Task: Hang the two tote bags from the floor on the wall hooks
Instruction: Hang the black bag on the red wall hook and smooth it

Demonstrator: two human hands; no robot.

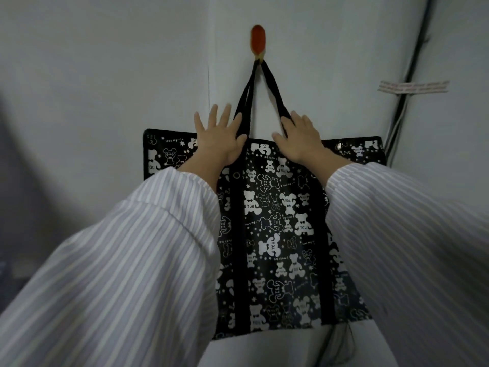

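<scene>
A black tote bag (275, 229) printed with white bears hangs flat against the white wall. Its two black handles (274, 87) run up to a red wall hook (258, 39) and loop over it. My left hand (221, 139) lies on the bag's top edge with fingers spread, beside the left handle. My right hand (300, 137) rests flat on the top edge at the foot of the right handle, fingers apart. Neither hand grips anything. Only one bag and one hook are in view.
Dark cables (412, 62) run down the wall at the right, held by a strip of tape (412, 87). A wall corner line (209, 83) runs down just left of the hook. My striped sleeves (132, 260) fill the lower frame.
</scene>
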